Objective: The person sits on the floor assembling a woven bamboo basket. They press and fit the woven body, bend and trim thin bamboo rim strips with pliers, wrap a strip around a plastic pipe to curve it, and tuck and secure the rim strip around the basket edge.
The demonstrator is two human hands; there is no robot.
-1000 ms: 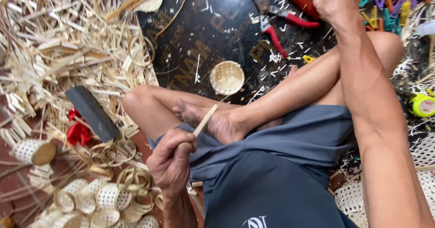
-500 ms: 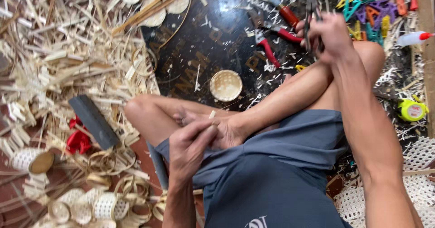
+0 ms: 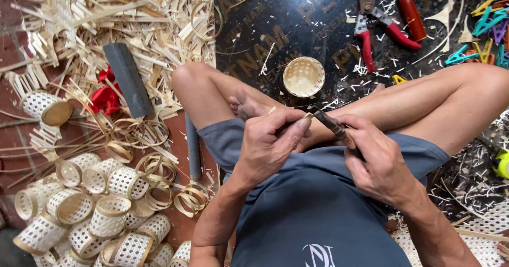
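A person is sitting cross-legged in dark shorts (image 3: 313,214), and both hands are meeting over the lap at the centre of the view. The left hand (image 3: 268,147) is clenching around one thin pale bamboo sliver (image 3: 272,110), whose tip is poking out above the fingers; the right hand (image 3: 379,161) is grasping one dark-bladed knife (image 3: 326,121), its blade pointing toward ten o'clock and touching the left thumb's tip. At twelve o'clock from the hands one small round woven basket (image 3: 304,76) is lying on a black mat (image 3: 297,23) strewn with pale chips. At one o'clock two red-handled tools are lying: one pair of pruning shears (image 3: 379,33) and one red-handled knife (image 3: 411,12). Toward two o'clock several coloured clips (image 3: 485,25) are lying scattered, too jumbled to count. At ten o'clock one grey tube (image 3: 129,80) is lying beside one red ribbon (image 3: 105,94), on a heap of bamboo strips (image 3: 106,18). At eight o'clock roughly a dozen white woven cylinders (image 3: 85,214) are lying piled, with loose bamboo rings (image 3: 154,174) beside them
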